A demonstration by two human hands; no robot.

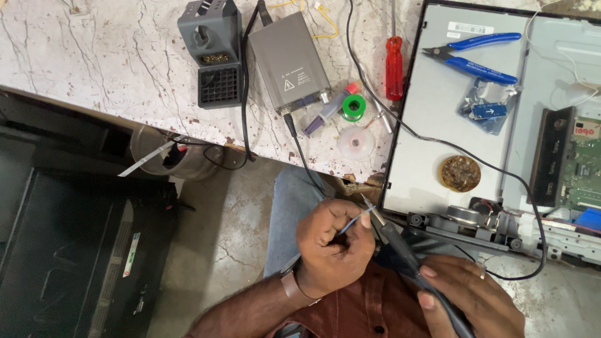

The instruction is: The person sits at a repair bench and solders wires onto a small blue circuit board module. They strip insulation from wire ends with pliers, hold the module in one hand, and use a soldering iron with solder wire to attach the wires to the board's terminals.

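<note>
Both hands work close together low in the view, above the person's lap. On the left, the left hand [332,247] is curled into a loose fist, knuckles up, wrist bent inward with a watch strap [292,285] around it; its thumb and forefinger pinch a thin blue wire [354,220] whose free end points up and to the right. Just beside it, the right hand [472,294] lies lower, fingers wrapped along the dark handle of a soldering iron [400,247], held like a pen and slanted up to the left. The iron's metal tip meets the wire's end, right at the table edge.

Going left to right across the rest: a dark flat panel [81,250] lies on the floor at far left, and a clear cylindrical container [172,156] sits under the table edge. On the marble table [81,56] stand a grey iron stand [213,50] and a grey soldering station box [289,59], its cable running down toward the hands. Next come a purple tube [325,111], a green solder spool [354,107], and a red screwdriver [394,66]. Further right lies an opened screen chassis [432,125] bearing a round tin of brass tip cleaner [460,173], blue-handled cutters [479,56] and a green circuit board [579,169].
</note>
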